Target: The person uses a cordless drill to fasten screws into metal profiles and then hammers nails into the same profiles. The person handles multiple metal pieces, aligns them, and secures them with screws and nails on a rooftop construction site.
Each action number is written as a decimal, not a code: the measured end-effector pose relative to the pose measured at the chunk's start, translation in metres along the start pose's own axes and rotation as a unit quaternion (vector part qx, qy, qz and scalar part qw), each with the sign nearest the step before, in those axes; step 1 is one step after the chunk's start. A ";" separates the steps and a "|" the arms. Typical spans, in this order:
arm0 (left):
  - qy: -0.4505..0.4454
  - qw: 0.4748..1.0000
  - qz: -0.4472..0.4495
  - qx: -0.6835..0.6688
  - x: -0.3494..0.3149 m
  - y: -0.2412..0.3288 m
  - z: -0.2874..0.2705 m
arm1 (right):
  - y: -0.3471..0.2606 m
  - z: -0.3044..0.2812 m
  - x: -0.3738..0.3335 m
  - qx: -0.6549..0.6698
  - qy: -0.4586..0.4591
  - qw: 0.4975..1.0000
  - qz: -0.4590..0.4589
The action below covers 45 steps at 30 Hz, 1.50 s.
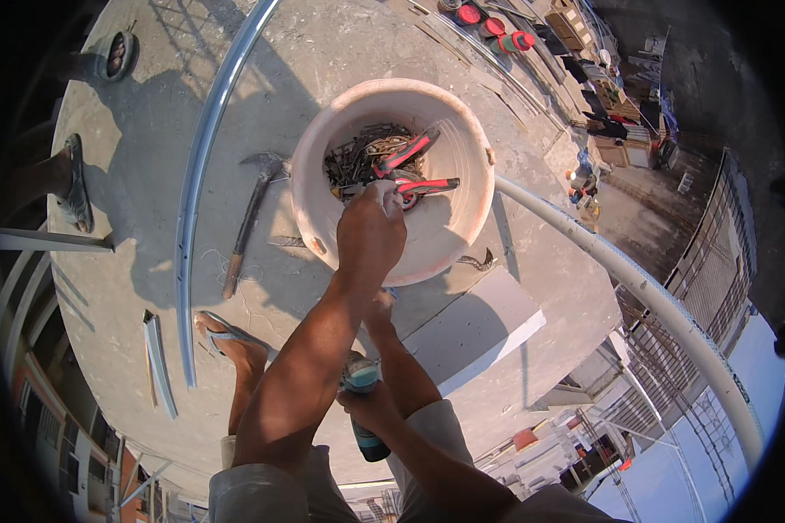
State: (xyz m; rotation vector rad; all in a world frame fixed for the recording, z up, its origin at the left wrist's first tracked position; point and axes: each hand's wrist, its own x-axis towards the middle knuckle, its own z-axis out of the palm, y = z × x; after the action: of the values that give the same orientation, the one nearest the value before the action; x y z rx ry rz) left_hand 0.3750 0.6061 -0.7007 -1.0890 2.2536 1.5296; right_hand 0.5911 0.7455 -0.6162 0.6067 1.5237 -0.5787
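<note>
My left hand reaches into a round whitish bucket, its fingers bunched over the contents; whatever they grip is hidden. Beside the fingertips, a tool with red-and-black handles, like pliers, lies spread. Beneath it is a heap of dark nails or screws, some of it covered by the hand. Lower down, between my legs, my right hand is wrapped around a teal-and-black power drill, partly covered by the hand.
Left of the bucket lie a hammer and a long metal channel. A pale board is at the lower right. A whitish pole runs from the bucket's right. Another person's sandalled foot stands at far left.
</note>
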 end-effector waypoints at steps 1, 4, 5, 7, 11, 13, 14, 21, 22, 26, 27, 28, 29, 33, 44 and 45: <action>0.006 0.998 -0.055 0.008 0.023 -0.008 0.013 | -0.003 -0.003 0.001 -0.005 0.006 1.000 -0.003; 0.094 0.986 -0.097 0.097 0.081 -0.040 0.032 | -0.013 -0.016 0.002 0.095 0.014 0.995 0.002; 0.091 0.981 -0.105 0.136 0.093 -0.049 0.038 | -0.016 -0.021 0.001 0.121 0.008 0.993 -0.006; 0.088 0.971 -0.068 0.212 0.106 -0.061 0.049 | -0.023 -0.028 -0.002 0.131 -0.001 0.991 -0.012; 0.059 0.964 -0.048 0.256 0.117 -0.067 0.060 | -0.040 -0.031 -0.008 0.256 -0.011 0.967 -0.008; 0.055 0.961 -0.072 0.261 0.122 -0.066 0.059 | -0.047 -0.031 -0.011 0.284 -0.020 0.959 0.002; 0.046 0.961 -0.072 0.263 0.124 -0.066 0.059 | -0.050 -0.031 -0.013 0.290 -0.027 0.957 0.002; 0.080 0.950 -0.035 0.301 0.129 -0.079 0.060 | -0.053 -0.030 -0.014 0.242 -0.051 0.969 0.010; 0.084 0.945 -0.030 0.313 0.129 -0.082 0.062 | -0.051 -0.029 -0.013 0.233 -0.049 0.971 0.007; 0.095 0.968 -0.027 0.229 0.132 -0.085 0.065 | -0.044 -0.026 -0.009 0.286 -0.026 0.957 -0.027; 0.093 0.966 -0.025 0.239 0.130 -0.082 0.066 | -0.042 -0.027 -0.008 0.291 -0.025 0.956 -0.032; 0.089 0.964 -0.023 0.249 0.124 -0.078 0.065 | -0.042 -0.027 -0.007 0.292 -0.022 0.956 -0.034; 0.105 0.979 -0.032 0.170 0.116 -0.072 0.063 | -0.042 -0.028 -0.007 0.297 -0.026 0.954 -0.026; 0.072 0.955 -0.167 -0.234 0.076 -0.035 0.041 | -0.045 -0.033 -0.005 0.299 -0.021 0.954 -0.003; -0.034 0.951 -0.156 -0.266 0.009 -0.021 -0.008 | -0.043 -0.026 -0.008 0.264 0.005 0.965 0.006; -0.028 0.979 -0.107 -0.173 0.008 -0.020 -0.003 | -0.044 -0.024 -0.008 0.267 0.000 0.964 -0.001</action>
State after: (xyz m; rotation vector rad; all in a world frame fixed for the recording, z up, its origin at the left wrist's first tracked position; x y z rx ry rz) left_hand 0.3840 0.5962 -0.7180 -1.3091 1.8037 1.8732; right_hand 0.5436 0.7301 -0.6072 1.0140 1.3660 -1.0050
